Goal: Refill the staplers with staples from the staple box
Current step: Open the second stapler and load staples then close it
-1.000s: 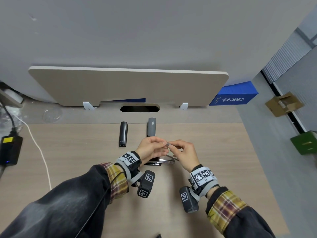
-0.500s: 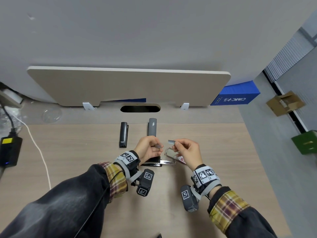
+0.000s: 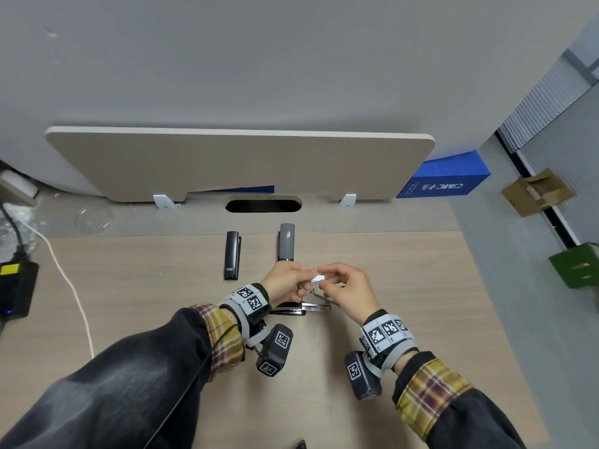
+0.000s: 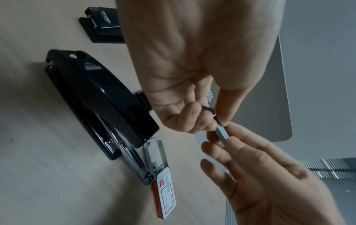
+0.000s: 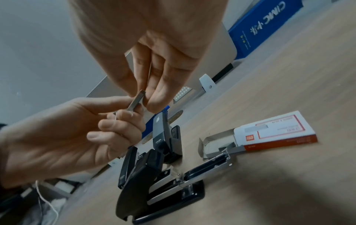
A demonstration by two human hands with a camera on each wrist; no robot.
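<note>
A short grey staple strip hangs in the air over the desk. My right hand pinches it between thumb and fingertips. My left hand pinches its other end, and a small dark piece sits in the curled fingers. Below lies a large black stapler, lid raised, metal magazine pulled out. The red and white staple box lies open beside the magazine's tip.
A small black stapler and a grey stapler lie shut farther back. A beige divider panel stands behind a cable hole. A white cable and black adapter lie left. The desk edge runs along the right.
The hands were together on the strip, drew apart half a second ago with a grey piece in each, and have now come together again at the strip.
</note>
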